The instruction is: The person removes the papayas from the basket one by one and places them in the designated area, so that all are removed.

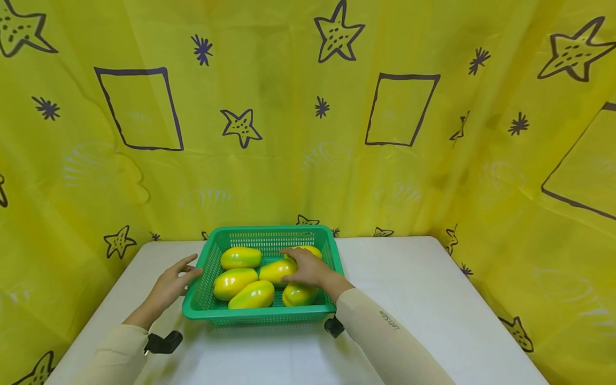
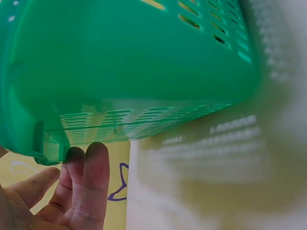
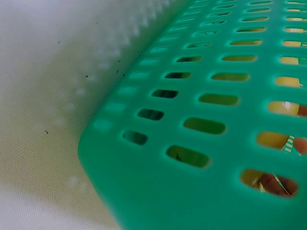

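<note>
I'm watching a person at a white table (image 1: 390,299), where a green basket (image 1: 260,315) stands near the yellow curtain (image 1: 274,182). I count 6 yellow-green fruits (image 1: 240,258) down inside it: 3 toward the left, 3 toward the right.

The right hand (image 1: 307,266) reaches in over the right-hand group, its fingers and thumb spread to either side of the middle fruit (image 1: 274,271); I can't tell whether it is gripping. The left hand (image 1: 168,286) is open, fingers loosely extended, right by the basket's left rim.

As for progress, the fruits sit low in the basket and none is raised above the rim. The reach looks complete to me; any lift or shift of the middle fruit is undone. How much handling is left, I can't judge from this.

From the head, the whole layout is plain, but the left fingertips are partly lost. The left wrist view shows them up close, beside a small tab (image 2: 53,146) on the basket. The right wrist view adds only the slotted wall (image 3: 168,132), with bits of yellow and fingers glimpsed through its slots.
</note>
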`<state>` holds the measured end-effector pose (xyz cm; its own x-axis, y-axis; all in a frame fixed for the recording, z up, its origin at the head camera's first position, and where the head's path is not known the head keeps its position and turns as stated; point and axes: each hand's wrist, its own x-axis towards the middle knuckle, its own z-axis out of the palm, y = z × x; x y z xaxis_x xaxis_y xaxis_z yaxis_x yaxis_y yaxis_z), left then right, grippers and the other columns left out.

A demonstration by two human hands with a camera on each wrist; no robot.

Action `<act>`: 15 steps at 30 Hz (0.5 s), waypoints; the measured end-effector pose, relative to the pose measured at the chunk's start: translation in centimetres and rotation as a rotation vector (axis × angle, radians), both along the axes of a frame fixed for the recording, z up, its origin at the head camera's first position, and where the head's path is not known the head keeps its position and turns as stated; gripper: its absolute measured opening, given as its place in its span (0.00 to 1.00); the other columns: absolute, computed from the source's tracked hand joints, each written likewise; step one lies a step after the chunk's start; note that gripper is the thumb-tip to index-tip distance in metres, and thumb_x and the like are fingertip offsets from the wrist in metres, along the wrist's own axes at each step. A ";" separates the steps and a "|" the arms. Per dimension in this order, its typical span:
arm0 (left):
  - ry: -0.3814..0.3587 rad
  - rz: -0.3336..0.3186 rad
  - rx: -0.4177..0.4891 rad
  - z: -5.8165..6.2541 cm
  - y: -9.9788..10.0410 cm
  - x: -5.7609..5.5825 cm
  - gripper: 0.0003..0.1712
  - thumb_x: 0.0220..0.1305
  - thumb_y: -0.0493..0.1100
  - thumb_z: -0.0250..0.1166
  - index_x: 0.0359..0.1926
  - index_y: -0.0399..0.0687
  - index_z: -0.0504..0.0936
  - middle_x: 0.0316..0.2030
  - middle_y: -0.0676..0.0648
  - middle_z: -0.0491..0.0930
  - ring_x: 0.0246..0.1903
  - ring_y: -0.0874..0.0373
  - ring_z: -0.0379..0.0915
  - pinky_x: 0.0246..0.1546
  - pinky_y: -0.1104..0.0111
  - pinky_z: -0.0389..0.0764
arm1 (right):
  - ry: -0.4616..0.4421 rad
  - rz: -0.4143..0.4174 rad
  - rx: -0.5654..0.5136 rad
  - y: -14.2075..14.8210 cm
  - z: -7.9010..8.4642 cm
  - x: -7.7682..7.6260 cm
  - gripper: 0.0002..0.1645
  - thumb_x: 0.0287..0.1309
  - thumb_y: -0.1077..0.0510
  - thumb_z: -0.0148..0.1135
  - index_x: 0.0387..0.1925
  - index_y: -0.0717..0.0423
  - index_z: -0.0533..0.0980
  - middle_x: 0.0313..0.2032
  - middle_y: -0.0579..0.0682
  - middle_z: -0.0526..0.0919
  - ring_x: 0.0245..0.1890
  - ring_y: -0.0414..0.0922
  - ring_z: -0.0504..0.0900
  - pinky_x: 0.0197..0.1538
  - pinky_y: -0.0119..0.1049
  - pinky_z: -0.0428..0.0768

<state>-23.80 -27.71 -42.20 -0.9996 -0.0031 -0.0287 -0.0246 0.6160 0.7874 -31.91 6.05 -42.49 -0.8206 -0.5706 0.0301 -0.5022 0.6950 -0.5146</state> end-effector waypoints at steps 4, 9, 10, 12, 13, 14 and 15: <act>0.000 -0.006 0.006 -0.1 -0.1 -0.1 0.40 0.74 0.55 0.53 0.75 0.34 0.53 0.59 0.27 0.69 0.54 0.37 0.73 0.46 0.53 0.83 | 0.002 0.001 0.004 0.0 -0.1 -0.2 0.44 0.56 0.45 0.70 0.71 0.51 0.65 0.67 0.53 0.71 0.68 0.52 0.68 0.70 0.48 0.65; -0.011 -0.001 0.021 -0.2 -0.1 -0.1 0.38 0.75 0.53 0.52 0.73 0.33 0.55 0.57 0.28 0.70 0.53 0.39 0.74 0.46 0.53 0.83 | 0.017 0.002 0.011 -0.2 -0.5 -0.5 0.41 0.56 0.46 0.70 0.69 0.49 0.67 0.66 0.51 0.72 0.67 0.51 0.68 0.69 0.48 0.66; -0.014 0.001 0.026 -0.2 0.0 -0.1 0.37 0.75 0.52 0.52 0.73 0.33 0.55 0.57 0.29 0.70 0.53 0.39 0.74 0.47 0.53 0.83 | 0.017 0.002 0.011 -0.2 -0.5 -0.5 0.41 0.56 0.46 0.70 0.69 0.48 0.67 0.66 0.50 0.72 0.67 0.51 0.68 0.69 0.48 0.66; -0.017 0.002 0.038 -0.2 0.0 -0.1 0.37 0.75 0.51 0.52 0.73 0.33 0.55 0.56 0.28 0.70 0.53 0.40 0.74 0.47 0.52 0.83 | 0.015 0.004 0.006 -0.3 -0.6 -0.5 0.41 0.55 0.47 0.70 0.69 0.48 0.68 0.66 0.50 0.73 0.67 0.51 0.68 0.69 0.48 0.66; -0.020 0.005 0.045 -0.2 0.0 -0.1 0.36 0.75 0.51 0.52 0.73 0.33 0.55 0.56 0.29 0.70 0.52 0.41 0.74 0.47 0.52 0.83 | 0.014 0.004 0.002 -0.3 -0.6 -0.5 0.41 0.55 0.47 0.71 0.69 0.49 0.68 0.66 0.50 0.73 0.67 0.51 0.68 0.69 0.48 0.66; -0.023 0.008 0.051 -0.2 0.0 -0.1 0.36 0.75 0.50 0.52 0.73 0.33 0.55 0.56 0.29 0.70 0.52 0.41 0.75 0.47 0.52 0.83 | 0.013 0.005 -0.001 -0.3 -0.6 -0.5 0.40 0.55 0.48 0.71 0.69 0.49 0.68 0.66 0.49 0.73 0.67 0.51 0.68 0.69 0.48 0.66; -0.026 0.011 0.057 -0.3 0.0 -0.1 0.36 0.75 0.50 0.52 0.73 0.33 0.55 0.56 0.29 0.71 0.52 0.42 0.75 0.47 0.53 0.83 | 0.014 0.006 -0.003 -0.4 -0.7 -0.5 0.40 0.55 0.48 0.71 0.68 0.49 0.69 0.66 0.49 0.73 0.67 0.51 0.68 0.69 0.48 0.66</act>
<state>-23.89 -27.70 -42.46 -0.9984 -0.0118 -0.0551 -0.0520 0.5700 0.8200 -32.36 5.70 -43.16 -0.8168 -0.5754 0.0428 -0.5132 0.6906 -0.5096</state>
